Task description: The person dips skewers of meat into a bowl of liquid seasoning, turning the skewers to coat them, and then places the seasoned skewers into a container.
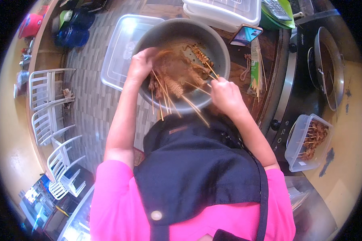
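A large grey round basin [223,48] in front of me holds brown sauce [171,66] and several bamboo skewers of meat, their bare sticks leaning over its near rim. My right hand [228,95] is closed at the basin's right rim. It grips a skewer threaded with coiled, sauce-coated meat [200,55]; other sticks point toward the hand. My left hand [141,65] reaches over the left side of the basin toward the sauce, its fingers smeared by motion, so whether it holds anything is unclear. Below it, more skewered meat [173,86] rests against the inner wall.
Left of the basin lies a clear plastic lid or tray [114,60]. Behind are stacked clear containers [225,16] and a propped phone [246,35]. To the right are a green skewer pack [255,72], a stove with a wide pan [330,68] and a tub of skewered meat [314,140].
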The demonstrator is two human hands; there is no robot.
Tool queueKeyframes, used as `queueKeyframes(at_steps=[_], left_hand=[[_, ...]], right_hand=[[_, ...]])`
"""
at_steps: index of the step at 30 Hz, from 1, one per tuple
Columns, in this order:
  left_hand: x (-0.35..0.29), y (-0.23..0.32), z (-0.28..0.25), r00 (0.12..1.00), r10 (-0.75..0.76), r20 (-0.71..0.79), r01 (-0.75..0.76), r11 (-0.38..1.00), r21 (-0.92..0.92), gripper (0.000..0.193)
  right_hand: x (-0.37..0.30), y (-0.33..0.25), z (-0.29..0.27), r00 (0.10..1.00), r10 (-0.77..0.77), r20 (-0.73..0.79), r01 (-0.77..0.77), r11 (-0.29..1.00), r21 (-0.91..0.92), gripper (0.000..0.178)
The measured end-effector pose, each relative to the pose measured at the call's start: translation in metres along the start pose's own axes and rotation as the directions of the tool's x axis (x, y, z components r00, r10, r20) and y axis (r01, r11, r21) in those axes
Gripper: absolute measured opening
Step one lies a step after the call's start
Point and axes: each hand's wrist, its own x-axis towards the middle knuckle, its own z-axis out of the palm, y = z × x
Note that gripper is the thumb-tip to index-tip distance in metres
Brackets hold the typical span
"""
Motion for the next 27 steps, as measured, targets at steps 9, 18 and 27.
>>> queueKeyframes(at_steps=[9,18,27], left_hand=[[-0.013,-0.009,0.002,0.993,0.097,-0.064,-0.089,0.990,0.107,0.029],[-0.032,-0.001,0.009,0.987,0.132,-0.095,-0.118,0.983,0.141,0.023],[-0.040,0.046,0.032,0.903,-0.388,0.184,0.335,0.368,-0.867,0.034]], right_hand=[[0.007,-0.018,0.028,0.997,-0.072,0.036,0.075,0.994,-0.083,0.011],[-0.006,-0.011,0.019,0.994,-0.110,-0.027,0.109,0.993,-0.055,0.007],[-0.036,0.009,0.016,0.921,-0.036,-0.389,0.197,0.902,0.385,0.006]])
